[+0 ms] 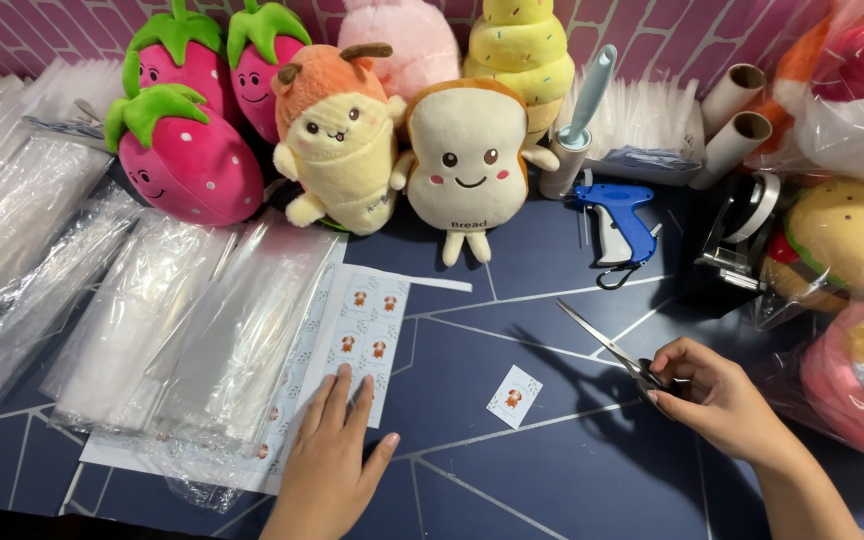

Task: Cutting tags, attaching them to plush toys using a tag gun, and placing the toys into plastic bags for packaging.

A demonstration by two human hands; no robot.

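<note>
Under left hand (337, 440): sticker sheet (364, 325)

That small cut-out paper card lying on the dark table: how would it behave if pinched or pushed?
The card looks thin and flat, so probably very light and floppy. Lying flush on the table, it would likely slide when pushed and be hard to pinch.

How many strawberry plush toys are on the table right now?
3. The front strawberry plush lies at the back left by the clear bags; a second stands behind it; the third is to its right, beside the orange-hooded plush. Others may be hidden behind.
</note>
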